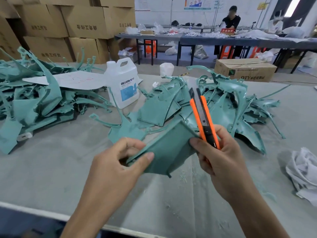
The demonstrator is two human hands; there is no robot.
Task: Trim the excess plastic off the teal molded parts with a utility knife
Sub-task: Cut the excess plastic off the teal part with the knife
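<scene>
**Teal part clamped between both grips, knife upright**

Pinches the teal molded part (168, 148) at dead centre with the left grip (118, 162), thumb pressed on the upper face at the part's 8 o'clock end and fingers curled behind the rim. Holds the part clear of the table (51, 177), tilted, with its ribbed long edge running from 8 up toward 1 o'clock.

Clamps the right grip (221, 160) round the lower handle of the orange utility knife (203, 115), just right of centre, with the thumb tip touching the part's 3 o'clock corner. Points the knife up toward 11 o'clock, blade slid out, its tip well above the part and apart from it.

Finds two heaps of teal parts on the table: the left heap (34, 100) at 9 to 10 o'clock, under a white sheet (77, 79), and the right heap (228, 100) at 1 o'clock, directly behind the knife. Finds a white plastic jug (122, 85) upright between the heaps at 11 o'clock, a crumpled white cloth (303, 170) at 3 o'clock, and teal shavings (183, 177) scattered just below the held part.

Takes in stacked cardboard boxes (68, 26) at far 11 o'clock.
</scene>
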